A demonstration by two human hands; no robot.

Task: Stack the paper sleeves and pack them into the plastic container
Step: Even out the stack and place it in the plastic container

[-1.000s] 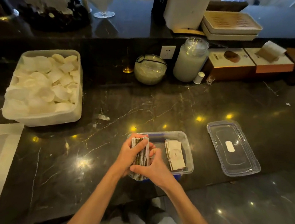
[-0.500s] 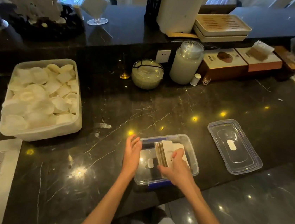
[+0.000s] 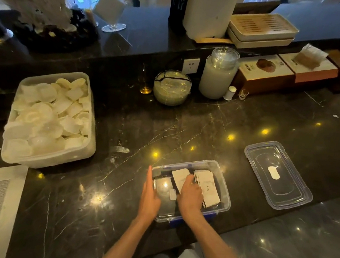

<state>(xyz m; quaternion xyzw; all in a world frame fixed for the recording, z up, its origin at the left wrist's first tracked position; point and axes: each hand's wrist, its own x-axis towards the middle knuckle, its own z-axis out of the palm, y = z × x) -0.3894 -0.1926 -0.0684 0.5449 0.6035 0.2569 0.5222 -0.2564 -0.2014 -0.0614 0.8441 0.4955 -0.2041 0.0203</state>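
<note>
On the dark desk [image 3: 187,120] sits the plastic container [image 3: 224,195]. Inside, the right hand [image 3: 190,197] presses paper sleeves [image 3: 180,177] down, grip flat; the left hand [image 3: 149,196], fingers spread, braces the wall. Packing step; next, probably fetch the lid [image 3: 276,175].

A single head-worn wide-angle view looks forward and steeply down from above the near edge of the dark marble counter [image 3: 186,130]. It sits close over the plastic container [image 3: 224,190] at that edge, the far edge and raised ledge bowing across the top.
</note>
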